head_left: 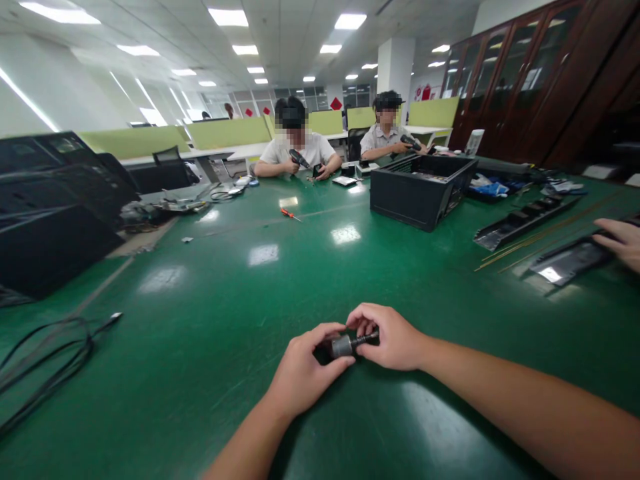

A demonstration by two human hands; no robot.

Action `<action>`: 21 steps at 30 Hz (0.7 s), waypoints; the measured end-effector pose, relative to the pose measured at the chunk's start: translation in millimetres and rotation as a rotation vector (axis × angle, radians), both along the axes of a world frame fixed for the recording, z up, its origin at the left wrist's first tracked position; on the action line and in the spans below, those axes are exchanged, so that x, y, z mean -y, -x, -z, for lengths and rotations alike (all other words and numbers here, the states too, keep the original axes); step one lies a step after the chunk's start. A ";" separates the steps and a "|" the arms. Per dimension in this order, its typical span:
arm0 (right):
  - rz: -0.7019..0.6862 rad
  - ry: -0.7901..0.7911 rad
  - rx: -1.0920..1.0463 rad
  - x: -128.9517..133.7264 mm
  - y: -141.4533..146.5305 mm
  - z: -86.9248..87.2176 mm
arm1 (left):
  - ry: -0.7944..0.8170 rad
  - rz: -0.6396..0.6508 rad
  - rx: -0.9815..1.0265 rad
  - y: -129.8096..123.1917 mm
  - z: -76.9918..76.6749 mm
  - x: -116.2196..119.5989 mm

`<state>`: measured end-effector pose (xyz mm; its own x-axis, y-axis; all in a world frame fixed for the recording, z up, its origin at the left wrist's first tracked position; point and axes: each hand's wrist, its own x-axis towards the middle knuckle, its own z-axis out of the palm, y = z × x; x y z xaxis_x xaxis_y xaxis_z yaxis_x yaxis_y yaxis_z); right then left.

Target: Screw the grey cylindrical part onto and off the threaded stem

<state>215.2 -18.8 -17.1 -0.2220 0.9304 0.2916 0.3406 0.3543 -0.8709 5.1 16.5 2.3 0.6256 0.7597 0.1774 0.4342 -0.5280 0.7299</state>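
A short grey metal cylinder point(342, 346) with a thin, dark ribbed shaft point(361, 339) is held between my two hands, low over the green table. My left hand point(307, 365) curls around the cylinder's dark left end, thumb below and fingers above. The far side of that end is hidden in my palm. With its fingers bent, my right hand point(393, 337) pinches the shaft near its right tip. The fingertips of both hands come close together above the piece. Its exact kind cannot be made out.
A black open box point(400, 197) and black trays point(523, 220) stand on the green table point(225, 280). An orange-handled screwdriver point(287, 213) lies farther back; black cables point(75, 347) lie left. Two people work opposite with power tools; another person's hand point(620, 241) reaches in at right.
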 end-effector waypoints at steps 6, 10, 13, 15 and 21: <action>0.024 -0.020 0.066 1.7 -0.1 -1.5 | 0.051 -0.087 0.071 0.4 -0.9 -1.7; 0.027 0.007 0.047 2.3 0.0 -2.5 | 0.096 -0.123 0.122 1.1 0.9 -3.1; 0.033 -0.001 0.051 2.9 0.6 -2.8 | 0.118 -0.117 0.132 0.7 1.1 -2.6; 0.038 -0.008 0.043 3.8 1.3 -2.9 | 0.126 -0.123 0.137 0.5 1.2 -2.2; 0.062 -0.014 0.020 6.9 3.6 -4.9 | 0.136 -0.146 0.163 1.2 2.3 -2.9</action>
<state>211.5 -25.8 -12.1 -0.1702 0.9384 0.3009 0.3793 0.3442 -0.8589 3.9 19.5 0.0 0.4788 0.8637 0.1573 0.3696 -0.3608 0.8563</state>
